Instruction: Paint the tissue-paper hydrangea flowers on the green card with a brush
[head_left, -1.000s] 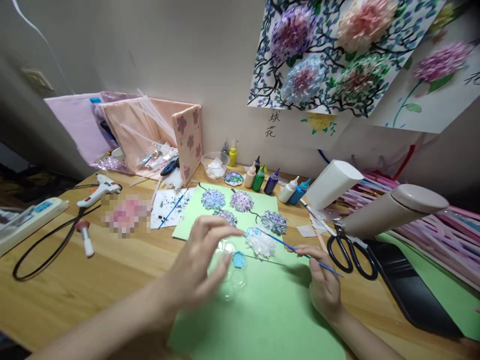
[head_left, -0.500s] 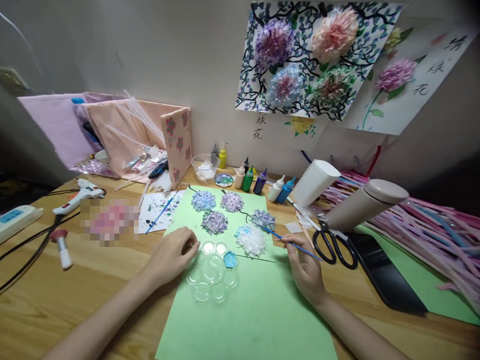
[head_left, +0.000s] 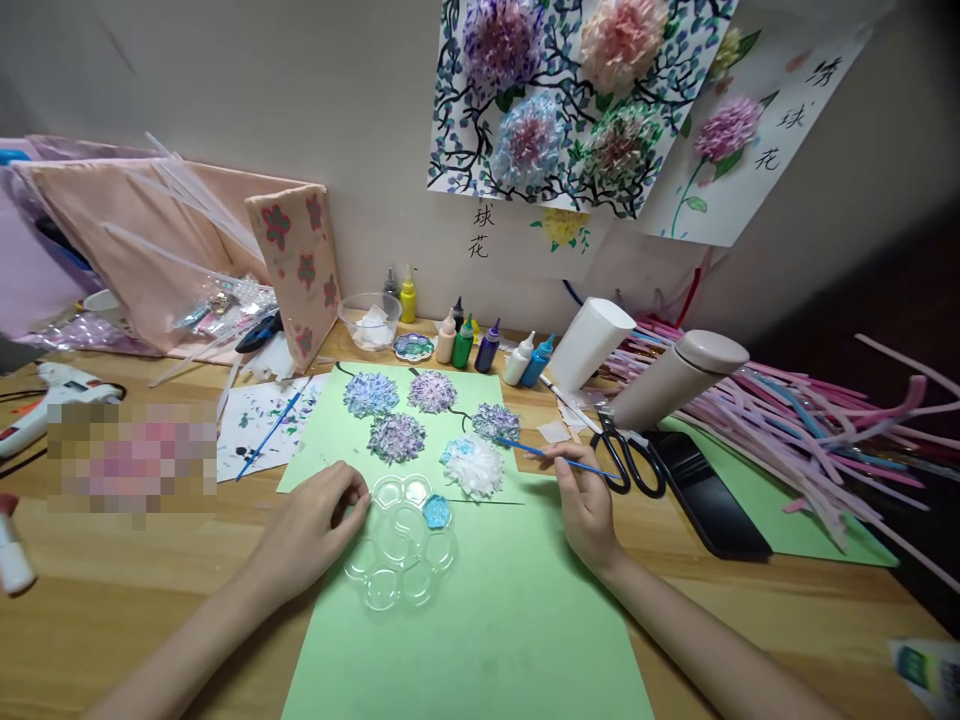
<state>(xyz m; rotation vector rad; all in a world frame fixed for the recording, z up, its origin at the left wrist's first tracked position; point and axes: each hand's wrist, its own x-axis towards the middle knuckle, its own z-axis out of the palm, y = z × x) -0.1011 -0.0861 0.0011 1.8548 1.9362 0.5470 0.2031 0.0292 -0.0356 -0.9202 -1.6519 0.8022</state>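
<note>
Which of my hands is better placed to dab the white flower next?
Probably your right hand: it holds a blue paintbrush, its tip near the white flower. Your left hand shows no brush and is beside the clear palette.

Brush (head_left: 525, 449): shaft is showing blue. Flower near its tip (head_left: 474, 468): is reading mostly white, light blue tinting its upper left. Palette (head_left: 397, 540): is appearing clear; paint (head_left: 436, 512) in one well is showing light blue. Sheet beneath (head_left: 465, 620): is showing plain pale green. Mottled flower, lower left of four (head_left: 397, 437): is displaying greyish purple. Scrap paper (head_left: 255, 420): white, is carrying dark, green and purple dabs. Wall picture (head_left: 566, 100): is bearing black branches, blue-green leaves.
</note>
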